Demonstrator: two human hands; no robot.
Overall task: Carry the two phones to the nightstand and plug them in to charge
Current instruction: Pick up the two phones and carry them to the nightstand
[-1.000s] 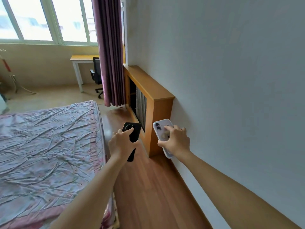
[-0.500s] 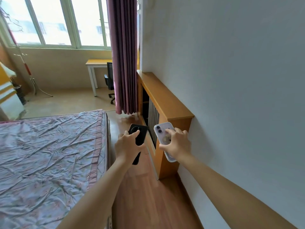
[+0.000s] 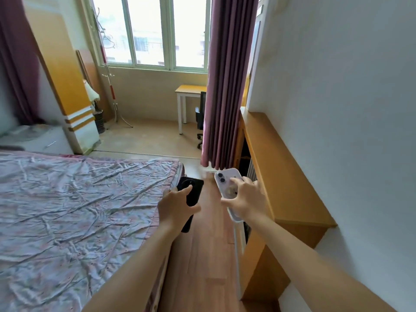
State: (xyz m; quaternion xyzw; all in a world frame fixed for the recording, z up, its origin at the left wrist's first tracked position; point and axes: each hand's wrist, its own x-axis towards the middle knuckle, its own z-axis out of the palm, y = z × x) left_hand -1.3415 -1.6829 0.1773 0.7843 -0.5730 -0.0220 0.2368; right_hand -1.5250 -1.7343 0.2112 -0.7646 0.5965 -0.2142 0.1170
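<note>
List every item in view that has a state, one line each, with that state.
Black phone: held in the left hand, back camera facing up, no cable attached.
Lilac phone: held in the right hand, back camera facing up, no cable attached.
Curtain: drawn aside, window uncovered.
Bed: covered with a wrinkled sheet, nothing on it.
Desk chair: pushed up to the desk.
</note>
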